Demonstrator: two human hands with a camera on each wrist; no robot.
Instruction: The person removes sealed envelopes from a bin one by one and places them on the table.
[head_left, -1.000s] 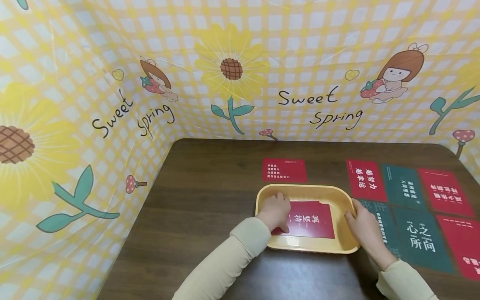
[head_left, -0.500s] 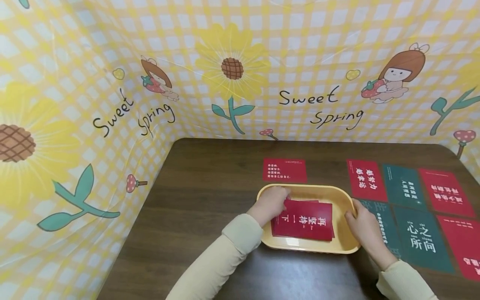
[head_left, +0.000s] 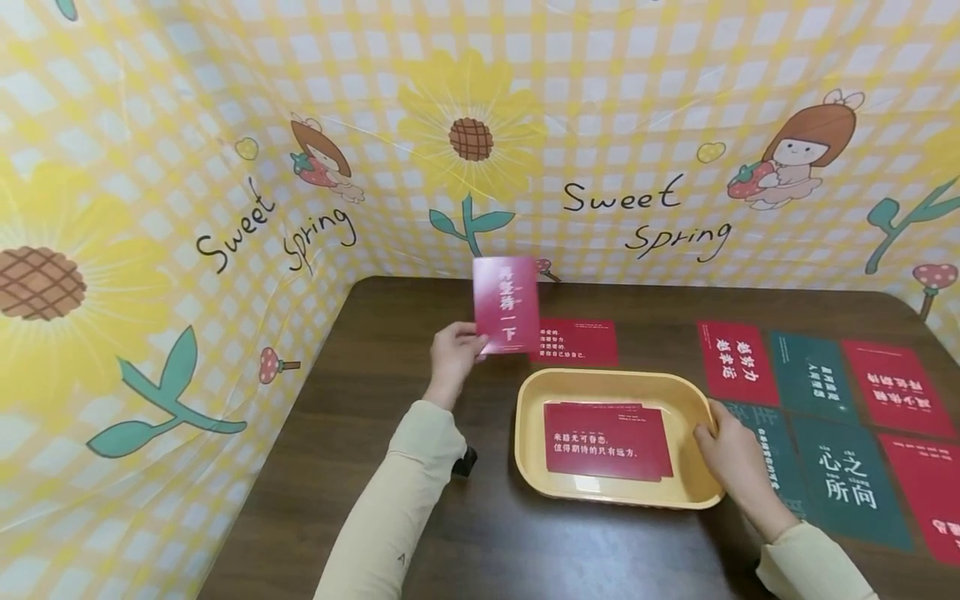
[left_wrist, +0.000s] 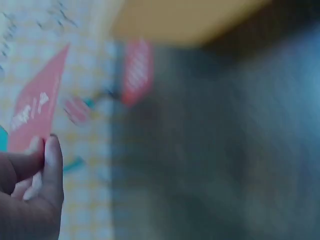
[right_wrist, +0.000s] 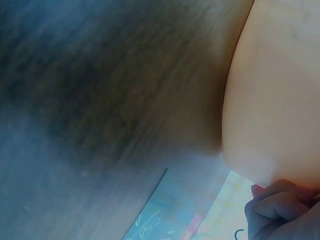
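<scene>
My left hand (head_left: pixel 453 357) pinches a red card (head_left: pixel 506 292) with white characters by its lower corner, between thumb and fingers. The card stands upright in the air, to the left of and beyond the yellow plastic tray (head_left: pixel 525 400). In the left wrist view the same card (left_wrist: pixel 37 107) tilts above the fingertips. Several red cards (head_left: pixel 606 462) lie stacked inside the tray. On the tray's right end, my right hand (head_left: pixel 735 457) grips the rim, thumb on the inner side. The tray's outer wall (right_wrist: pixel 275 95) fills the right of the right wrist view, above the curled fingers.
Beyond the tray a red card (head_left: pixel 581 343) lies flat on the brown table (head_left: pixel 390 350). To the right are rows of red and green cards, among them a green card (head_left: pixel 851 483) and a red card (head_left: pixel 738 362). A yellow checked cloth (head_left: pixel 622 108) hangs behind.
My left hand has taken the top red card out of the tray and carried it up and left, turning it upright. A different red card now tops the stack. The right hand stays on the rim.
</scene>
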